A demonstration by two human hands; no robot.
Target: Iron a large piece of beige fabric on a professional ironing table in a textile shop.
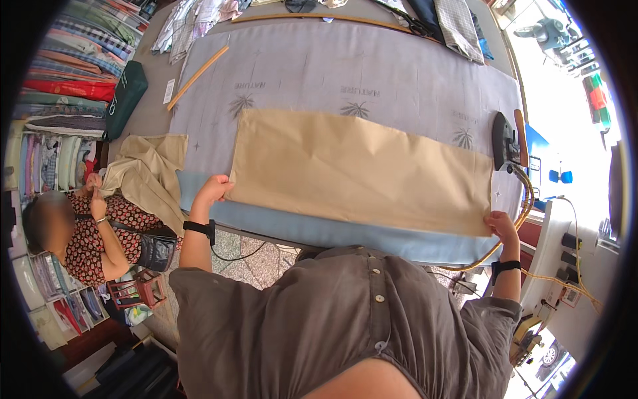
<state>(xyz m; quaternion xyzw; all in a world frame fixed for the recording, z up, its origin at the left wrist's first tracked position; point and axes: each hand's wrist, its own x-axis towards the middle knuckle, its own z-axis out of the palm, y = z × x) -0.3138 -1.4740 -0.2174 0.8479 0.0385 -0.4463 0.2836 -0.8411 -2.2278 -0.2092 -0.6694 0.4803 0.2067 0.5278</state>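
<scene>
A long tan fabric panel (pixel 359 169) lies nearly flat across the padded worktable, over a grey printed cover (pixel 299 65) and the blue strip (pixel 299 224) along its near edge. My left hand (pixel 216 188) pinches the panel's near left corner between thumb and fingers. At the near right corner, my right hand (pixel 500 224) grips the fabric's edge. Mild creases run through the middle of the panel. Just past its right end, a steam iron (pixel 504 141) rests on the cover, its hose trailing down beside my right hand.
A co-worker (pixel 99 234) at the left handles another tan cloth (pixel 149 164). A wooden ruler (pixel 198 77) lies at the table's upper left, near a green case (pixel 125 99). Scissors (pixel 417 27), a long wooden strip (pixel 319 17) and folded garments (pixel 458 27) line the far side.
</scene>
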